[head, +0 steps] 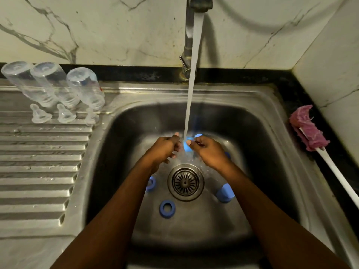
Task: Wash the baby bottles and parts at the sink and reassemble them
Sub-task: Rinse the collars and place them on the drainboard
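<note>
My left hand (165, 149) and my right hand (208, 151) meet under the running water (191, 94), both holding a light blue bottle cap (188, 147) between their fingers. A blue ring (167, 208) lies on the sink floor, another blue ring (151, 183) peeks out beside my left forearm, and a blue cap (225, 192) lies right of the drain (186, 182). Three clear bottles (58, 88) stand upside down on the drainboard with three clear teats (64, 114) in front of them.
The steel sink basin (120, 152) is wet. The tap (189, 35) rises at the back. A ribbed drainboard (38, 162) lies to the left. A pink bottle brush (308, 129) with a white handle rests on the dark counter at the right.
</note>
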`<state>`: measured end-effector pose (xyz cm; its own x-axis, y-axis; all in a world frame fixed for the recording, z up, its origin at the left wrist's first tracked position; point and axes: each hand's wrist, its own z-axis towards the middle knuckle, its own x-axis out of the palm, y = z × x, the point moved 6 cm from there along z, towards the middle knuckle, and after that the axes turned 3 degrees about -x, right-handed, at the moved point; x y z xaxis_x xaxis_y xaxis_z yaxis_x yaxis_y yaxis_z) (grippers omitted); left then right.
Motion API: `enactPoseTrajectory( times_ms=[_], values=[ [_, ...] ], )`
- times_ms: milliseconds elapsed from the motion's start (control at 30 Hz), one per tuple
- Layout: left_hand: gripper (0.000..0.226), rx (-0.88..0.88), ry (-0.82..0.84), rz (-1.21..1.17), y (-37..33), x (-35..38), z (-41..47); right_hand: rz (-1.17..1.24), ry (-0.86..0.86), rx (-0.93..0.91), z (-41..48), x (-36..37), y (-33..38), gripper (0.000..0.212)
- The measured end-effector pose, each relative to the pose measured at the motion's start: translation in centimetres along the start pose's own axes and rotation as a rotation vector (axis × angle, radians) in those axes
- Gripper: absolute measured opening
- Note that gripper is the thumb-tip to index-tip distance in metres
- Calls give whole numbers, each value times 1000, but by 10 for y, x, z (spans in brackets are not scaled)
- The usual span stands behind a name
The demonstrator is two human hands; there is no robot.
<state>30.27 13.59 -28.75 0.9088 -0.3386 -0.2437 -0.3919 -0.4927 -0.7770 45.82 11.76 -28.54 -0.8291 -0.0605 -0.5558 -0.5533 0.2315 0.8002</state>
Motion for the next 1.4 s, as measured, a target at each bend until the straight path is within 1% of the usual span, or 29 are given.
enactPoseTrajectory(
  times_ms=[33, 100, 167, 233, 333, 400, 567, 600, 633, 700, 767, 800, 833, 867, 967, 1000, 1067, 1133, 1200, 1267, 1333, 1400],
  values=[
    [46, -3, 29, -21, -1, 3, -1, 76, 1, 1, 0, 2, 3, 21],
    [38, 9, 75, -53, -1, 8, -2, 163, 30, -6, -1, 6, 6, 13],
    [28, 14, 115, -108, -1, 11, -1, 156, 41, -36, -3, 8, 7, 14],
    [28, 4, 129, -181, -1, 14, -1, 149, 48, -60, -4, 8, 9, 19],
    [32, 3, 61, -243, -2, 16, 1, 161, 72, -92, -3, 9, 11, 22],
    [34, -9, 8, -276, -2, 15, 2, 126, 78, -107, -3, 11, 11, 21],
    [41, -37, -115, -270, 3, 16, 7, 123, 40, -118, -3, 11, 12, 25],
    [42, -44, -116, -279, 3, 17, 5, 120, 33, -125, -3, 11, 11, 26],
    [44, -47, -88, -290, 3, 19, 5, 105, 20, -130, -3, 9, 11, 28],
    [48, -69, 48, -332, 5, 25, 6, 82, -31, -154, 0, 4, 9, 33],
    [45, -120, 194, -391, 7, 30, 8, 99, -56, -172, 1, -1, 8, 40],
    [42, -137, 225, -421, 6, 32, 7, 128, -42, -166, 1, -2, 8, 41],
    [38, -136, 211, -429, 4, 33, 7, 165, -21, -153, 1, -1, 8, 43],
    [36, -118, 163, -408, -1, 32, 5, 202, -4, -135, 2, 0, 6, 43],
    [34, -29, -68, -287, -10, 29, 2, 278, 23, -84, 5, 4, 0, 38],
    [35, -12, -121, -297, -10, 28, 3, 307, 34, -68, 7, 4, -2, 36],
    [39, 21, -191, -388, -7, 23, 6, 321, 56, -36, 6, 3, -3, 27],
    [43, 27, -214, -442, -5, 17, 7, 285, 64, -9, 4, 3, -3, 18],
    [42, 23, -130, -420, -7, 18, 6, 249, 26, -7, 3, 4, -3, 12],
    [36, 8, 22, -408, -10, 27, 5, 222, -62, 0, 5, 2, -6, 8],
    [33, -22, 135, -415, -11, 34, 4, 178, -118, 14, 5, -1, -7, 8],
    [36, -15, 172, -387, -12, 39, 1, 173, -130, 6, 5, -2, -4, 10]
  ],
)
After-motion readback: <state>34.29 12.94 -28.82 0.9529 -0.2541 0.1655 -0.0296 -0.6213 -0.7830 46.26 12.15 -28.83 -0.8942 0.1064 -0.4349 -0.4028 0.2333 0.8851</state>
